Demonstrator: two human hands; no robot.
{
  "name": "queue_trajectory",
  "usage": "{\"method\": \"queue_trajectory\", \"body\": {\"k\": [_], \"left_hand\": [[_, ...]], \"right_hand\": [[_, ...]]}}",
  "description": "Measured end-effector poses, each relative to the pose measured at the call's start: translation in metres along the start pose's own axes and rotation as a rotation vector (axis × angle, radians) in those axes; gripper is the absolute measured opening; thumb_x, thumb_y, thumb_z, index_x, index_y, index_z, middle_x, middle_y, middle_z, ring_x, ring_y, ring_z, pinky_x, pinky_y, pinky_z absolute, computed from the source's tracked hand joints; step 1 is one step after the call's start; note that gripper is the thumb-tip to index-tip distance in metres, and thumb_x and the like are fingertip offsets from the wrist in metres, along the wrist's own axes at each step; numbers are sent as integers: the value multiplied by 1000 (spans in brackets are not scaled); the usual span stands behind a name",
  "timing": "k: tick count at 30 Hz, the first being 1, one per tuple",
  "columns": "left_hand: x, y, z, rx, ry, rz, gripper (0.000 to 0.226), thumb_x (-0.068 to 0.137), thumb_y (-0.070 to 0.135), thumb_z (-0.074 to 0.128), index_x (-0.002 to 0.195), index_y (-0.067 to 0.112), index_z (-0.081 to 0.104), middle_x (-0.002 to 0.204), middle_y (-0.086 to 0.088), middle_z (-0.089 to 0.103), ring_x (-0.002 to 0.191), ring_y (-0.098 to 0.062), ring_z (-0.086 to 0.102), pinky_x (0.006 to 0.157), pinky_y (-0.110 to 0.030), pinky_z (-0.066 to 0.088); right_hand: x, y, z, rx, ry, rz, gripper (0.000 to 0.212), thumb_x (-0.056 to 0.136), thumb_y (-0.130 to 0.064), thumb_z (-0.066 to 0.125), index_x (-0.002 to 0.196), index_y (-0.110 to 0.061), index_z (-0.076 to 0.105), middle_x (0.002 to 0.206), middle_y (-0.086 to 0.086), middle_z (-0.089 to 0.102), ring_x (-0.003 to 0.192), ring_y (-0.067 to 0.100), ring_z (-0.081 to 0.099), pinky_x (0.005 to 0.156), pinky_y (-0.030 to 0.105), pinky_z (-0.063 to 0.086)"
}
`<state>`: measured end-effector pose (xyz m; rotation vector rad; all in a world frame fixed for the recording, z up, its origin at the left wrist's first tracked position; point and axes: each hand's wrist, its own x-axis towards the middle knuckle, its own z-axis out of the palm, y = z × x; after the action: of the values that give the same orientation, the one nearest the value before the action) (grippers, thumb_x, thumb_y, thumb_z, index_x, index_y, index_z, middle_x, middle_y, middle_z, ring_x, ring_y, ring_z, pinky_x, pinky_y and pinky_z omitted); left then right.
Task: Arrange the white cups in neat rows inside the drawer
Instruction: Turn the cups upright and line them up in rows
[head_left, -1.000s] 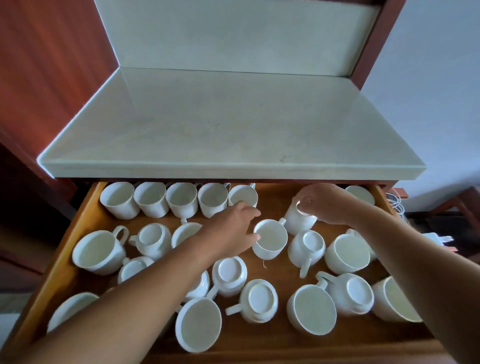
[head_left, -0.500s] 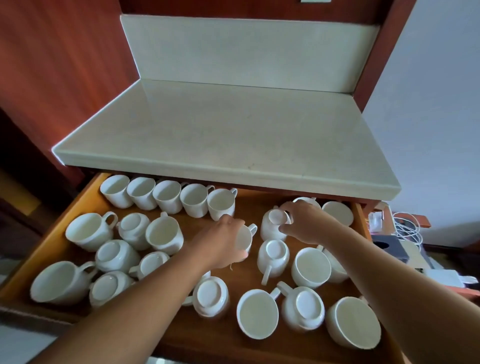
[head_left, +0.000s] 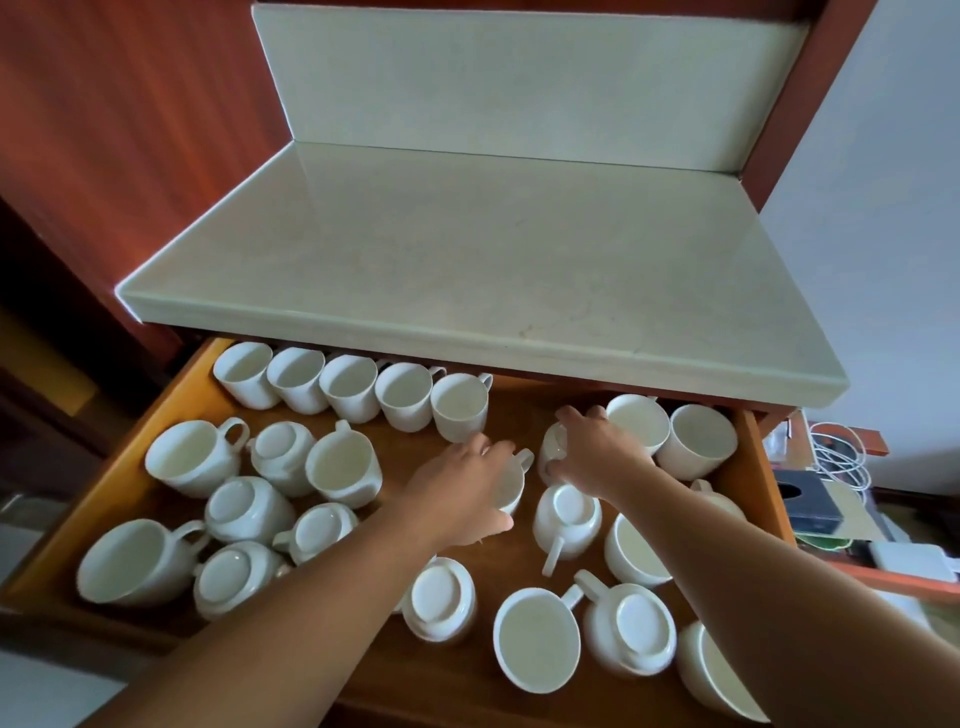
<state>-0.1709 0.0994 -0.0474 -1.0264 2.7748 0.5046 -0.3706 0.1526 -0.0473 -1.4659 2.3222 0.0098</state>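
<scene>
An open wooden drawer (head_left: 156, 441) holds many white cups. Several upright cups (head_left: 350, 387) form a row along the back left. My left hand (head_left: 462, 493) is closed around a white cup (head_left: 514, 483) in the drawer's middle, its handle pointing back right. My right hand (head_left: 592, 452) grips another white cup (head_left: 550, 447) just right of it, mostly hidden by the fingers. Two upright cups (head_left: 698, 441) stand at the back right. Loose cups, some upside down (head_left: 439, 597) and some on their sides (head_left: 535, 639), lie scattered over the front.
A pale stone countertop (head_left: 467, 249) overhangs the drawer's back. A red-brown cabinet panel (head_left: 130, 130) rises at the left. To the right stand a black box (head_left: 805, 499), white cables (head_left: 836, 457) and a white adapter (head_left: 909, 558).
Both hands have closed on cups in the drawer's middle and drawn closer together. The camera view has shifted left and up, showing more of the countertop.
</scene>
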Motion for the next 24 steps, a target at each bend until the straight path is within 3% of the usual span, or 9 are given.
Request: {"method": "queue_trajectory", "body": {"k": [3, 6, 9, 11, 14, 19, 21, 24], "left_hand": [[-1, -5, 7, 52, 69, 47, 64, 83, 40, 74, 135, 28, 39, 128, -1, 47, 114, -28, 57, 86, -39, 50], [0, -13, 3, 51, 82, 35, 55, 77, 37, 76, 121, 28, 43, 117, 0, 49, 104, -28, 59, 76, -36, 50], [-2, -24, -3, 67, 63, 20, 57, 72, 39, 77, 118, 29, 46, 114, 1, 50, 101, -27, 62, 77, -40, 55], [-5, -31, -9, 68, 37, -4, 52, 74, 38, 76, 115, 29, 45, 117, 0, 50, 103, -27, 61, 79, -42, 55], [-8, -41, -16, 70, 24, -26, 45, 77, 37, 73, 107, 29, 41, 114, 1, 48, 103, -27, 59, 76, -39, 51], [-12, -56, -13, 66, 23, -27, 52, 79, 35, 74, 121, 27, 45, 118, 2, 49, 108, -25, 57, 78, -35, 48], [-12, -57, -9, 63, 35, -21, 53, 79, 34, 73, 123, 27, 45, 120, 1, 50, 110, -26, 57, 81, -36, 50], [-11, -57, -6, 73, 47, -2, 55, 79, 31, 72, 126, 26, 44, 120, -1, 50, 111, -27, 57, 80, -33, 49]], "right_hand": [[-2, 1, -2, 64, 29, 28, 79, 80, -44, 73, 148, -30, 37, 130, 8, 46, 83, 27, 61, 61, 32, 48], [0, 5, -4, 239, 54, 54, 74, 76, -41, 76, 139, -29, 41, 124, 7, 49, 83, 25, 63, 65, 31, 46], [3, 1, -5, 423, 49, 79, 66, 71, -41, 81, 122, -33, 41, 112, 6, 56, 76, 21, 63, 63, 29, 47], [4, -4, -3, 459, 36, 110, 65, 72, -42, 82, 122, -32, 41, 107, 3, 57, 74, 18, 61, 61, 29, 47], [2, -13, 0, 407, -8, 105, 70, 78, -44, 80, 134, -27, 42, 104, -3, 54, 78, 14, 59, 58, 27, 47], [3, -27, -3, 287, -33, 13, 59, 88, -39, 72, 137, -14, 49, 117, -8, 44, 94, 17, 54, 57, 22, 36], [4, -28, -2, 230, -21, 5, 63, 83, -41, 71, 137, -19, 46, 110, -6, 53, 92, 20, 55, 59, 26, 38], [3, -27, -3, 135, -19, 1, 70, 76, -43, 70, 139, -26, 43, 107, -2, 58, 105, 25, 54, 80, 33, 47]]}}
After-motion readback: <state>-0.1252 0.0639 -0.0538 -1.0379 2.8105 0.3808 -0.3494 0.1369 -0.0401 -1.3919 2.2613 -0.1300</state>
